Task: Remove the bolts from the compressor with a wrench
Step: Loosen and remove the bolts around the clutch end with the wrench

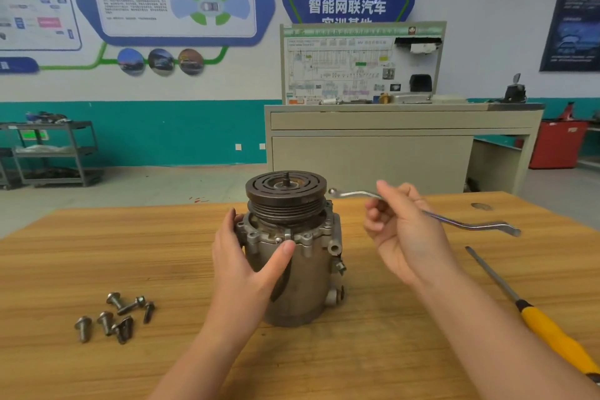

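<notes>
Compressor (293,256) is stood upright on the wooden table (389,334), pulley end up, with the grooved pulley (285,193) on top and a threaded stub sticking out of its middle. It's being steadied by the left hand (242,256): fingers are wrapped round the far left side of the flange, and the thumb is pressed on the front rim right beside a small bolt head (278,240) that's still seated there. Wrench (431,214) is held up off the table by the right hand (406,230), pinched between thumb and curled fingers near the middle of the shank, so that grip is closed on the tool. One ring end is pointed toward the pulley without touching it, the other end is stuck out past the hand to the right. Loose bolts (117,318) are piled on the table well left of the left hand, nearer the table edge. Screwdriver (532,318) with a yellow handle is laid diagonally on the table to the right of the right forearm.
</notes>
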A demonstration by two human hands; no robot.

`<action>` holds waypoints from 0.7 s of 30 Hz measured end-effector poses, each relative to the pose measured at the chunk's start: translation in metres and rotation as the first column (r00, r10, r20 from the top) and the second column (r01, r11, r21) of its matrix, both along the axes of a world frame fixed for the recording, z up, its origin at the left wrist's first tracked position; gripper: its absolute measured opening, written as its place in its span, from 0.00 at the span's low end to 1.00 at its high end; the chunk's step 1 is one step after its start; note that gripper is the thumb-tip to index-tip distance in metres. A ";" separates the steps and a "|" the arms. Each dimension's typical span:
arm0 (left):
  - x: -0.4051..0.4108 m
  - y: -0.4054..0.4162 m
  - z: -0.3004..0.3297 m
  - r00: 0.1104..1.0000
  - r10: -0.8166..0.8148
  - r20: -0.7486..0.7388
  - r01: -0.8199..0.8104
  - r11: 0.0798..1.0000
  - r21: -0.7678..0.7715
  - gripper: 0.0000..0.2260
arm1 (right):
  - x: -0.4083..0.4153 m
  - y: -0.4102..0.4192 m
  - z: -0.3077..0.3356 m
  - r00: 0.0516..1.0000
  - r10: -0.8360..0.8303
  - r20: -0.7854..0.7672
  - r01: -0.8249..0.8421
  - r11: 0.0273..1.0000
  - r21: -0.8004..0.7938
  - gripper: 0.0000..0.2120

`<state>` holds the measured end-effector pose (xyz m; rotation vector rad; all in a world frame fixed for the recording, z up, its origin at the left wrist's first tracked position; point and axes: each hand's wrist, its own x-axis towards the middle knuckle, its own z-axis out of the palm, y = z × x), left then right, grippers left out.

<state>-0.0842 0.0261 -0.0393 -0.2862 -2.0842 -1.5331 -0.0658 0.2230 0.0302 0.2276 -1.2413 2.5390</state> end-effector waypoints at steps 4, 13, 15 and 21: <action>0.000 0.000 0.002 1.000 0.004 -0.002 -0.004 1.000 -0.008 0.46 | 0.010 -0.012 0.006 0.954 -0.236 -0.188 0.286 0.904 0.319 0.18; 0.000 -0.001 0.001 0.999 0.037 -0.029 -0.037 0.999 -0.020 0.42 | 0.025 -0.042 -0.006 0.850 -0.402 -0.339 0.524 0.585 0.619 0.17; 0.000 -0.001 0.001 0.999 0.039 -0.035 -0.039 0.999 -0.015 0.41 | 0.025 -0.047 -0.008 0.795 -0.422 -0.436 0.605 0.493 0.625 0.18; -0.001 -0.001 -0.001 0.999 0.023 -0.027 -0.023 1.000 -0.005 0.43 | 0.028 -0.035 -0.035 0.826 -0.364 -0.431 0.562 0.605 0.565 0.15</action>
